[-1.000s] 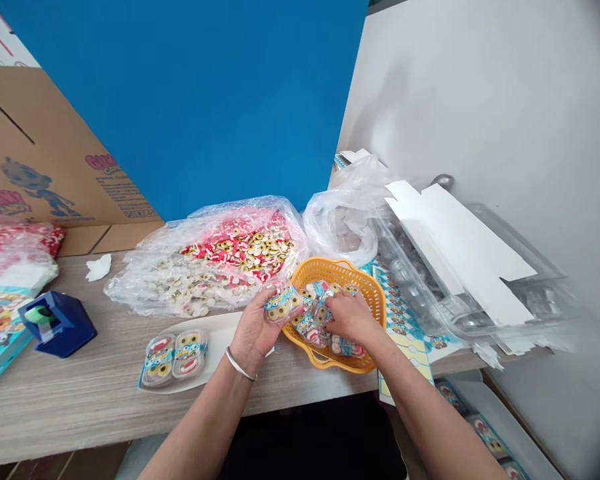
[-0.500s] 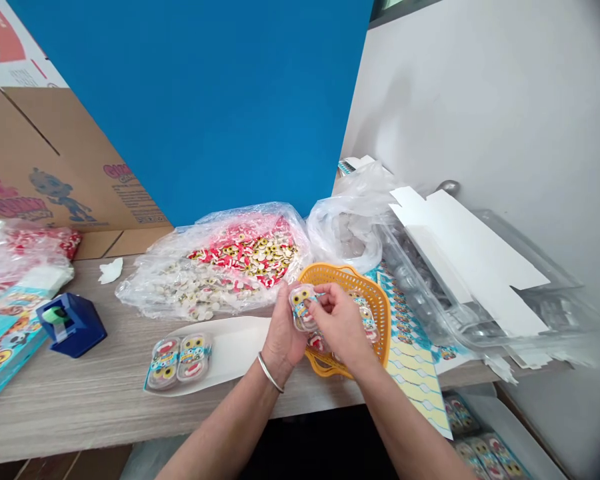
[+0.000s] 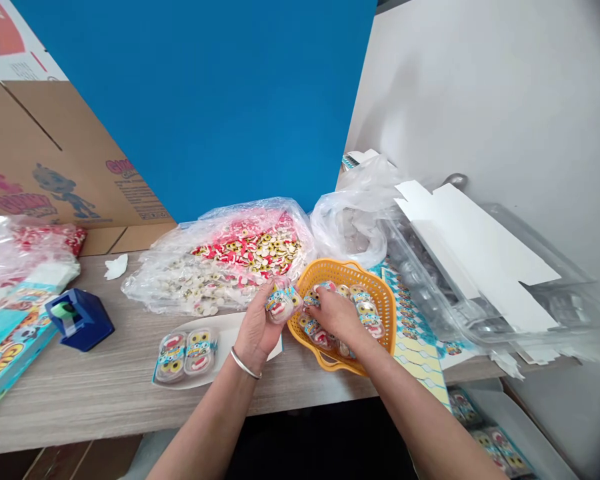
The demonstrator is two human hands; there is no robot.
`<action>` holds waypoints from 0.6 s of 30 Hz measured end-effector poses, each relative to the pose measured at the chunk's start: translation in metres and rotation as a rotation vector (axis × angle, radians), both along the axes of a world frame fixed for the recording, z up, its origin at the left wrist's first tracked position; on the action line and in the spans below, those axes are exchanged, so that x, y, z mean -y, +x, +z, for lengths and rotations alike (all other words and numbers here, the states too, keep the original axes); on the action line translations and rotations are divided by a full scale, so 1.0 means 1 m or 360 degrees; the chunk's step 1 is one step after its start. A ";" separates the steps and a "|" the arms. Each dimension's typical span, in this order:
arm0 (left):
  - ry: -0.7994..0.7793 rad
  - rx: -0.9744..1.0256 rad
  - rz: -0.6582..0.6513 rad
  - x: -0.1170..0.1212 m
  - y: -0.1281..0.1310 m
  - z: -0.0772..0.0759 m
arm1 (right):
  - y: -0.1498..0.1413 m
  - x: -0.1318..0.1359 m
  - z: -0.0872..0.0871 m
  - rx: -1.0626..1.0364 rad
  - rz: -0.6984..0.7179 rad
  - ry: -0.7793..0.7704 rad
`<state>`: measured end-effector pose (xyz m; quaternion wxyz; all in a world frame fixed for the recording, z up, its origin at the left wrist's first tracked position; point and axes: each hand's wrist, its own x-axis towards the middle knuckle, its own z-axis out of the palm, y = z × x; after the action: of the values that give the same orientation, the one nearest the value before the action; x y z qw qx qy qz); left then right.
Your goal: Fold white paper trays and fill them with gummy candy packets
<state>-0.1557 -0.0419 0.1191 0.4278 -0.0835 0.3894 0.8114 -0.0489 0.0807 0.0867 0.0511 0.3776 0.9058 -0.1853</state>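
Gauging the feed, I see the left hand (image 3: 253, 327) cupping a clear plastic twin-cup gummy pack (image 3: 283, 301), light, slick, probably stiff, best held by its rim, just beside the orange plastic mesh basket (image 3: 389, 320), the right hand (image 3: 336, 317) apart, among blue-labelled packs (image 3: 369, 319) inside.

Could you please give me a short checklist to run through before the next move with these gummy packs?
1. The left hand is holding the clear gummy pack in its fingers: ok.
2. The seal on that pack is intact: cannot tell, as the fingers hide part of it.
3. The right hand is touching the packs in the orange basket: ok.
4. The basket sits upright on the table: ok.
5. The two banded packs lie side by side on the white card, apart from both hands: ok.
6. The blue tape dispenser stands upright: ok.
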 end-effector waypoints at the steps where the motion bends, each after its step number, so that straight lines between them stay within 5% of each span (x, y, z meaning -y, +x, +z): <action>1: 0.0002 0.0041 -0.0027 0.001 0.000 0.000 | -0.003 0.000 -0.003 -0.0040 -0.0026 -0.0064; 8: -0.0012 0.0125 -0.0119 0.002 0.002 -0.002 | 0.002 -0.024 -0.010 -0.0418 -0.0200 -0.0308; 13: 0.0041 0.0040 -0.0123 -0.001 0.006 -0.004 | 0.023 -0.018 0.027 -0.1187 -0.0371 -0.0978; 15: 0.0126 -0.0003 -0.0174 -0.005 0.010 -0.006 | 0.024 -0.005 0.044 -0.1333 -0.0256 -0.1185; 18: 0.0217 -0.0092 -0.0220 -0.010 0.017 -0.008 | 0.019 0.012 0.058 -0.1327 0.0030 -0.1164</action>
<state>-0.1388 -0.0320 0.1107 0.4759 -0.0037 0.3504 0.8067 -0.0296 0.0686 0.1448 -0.1823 0.2219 0.7293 -0.6210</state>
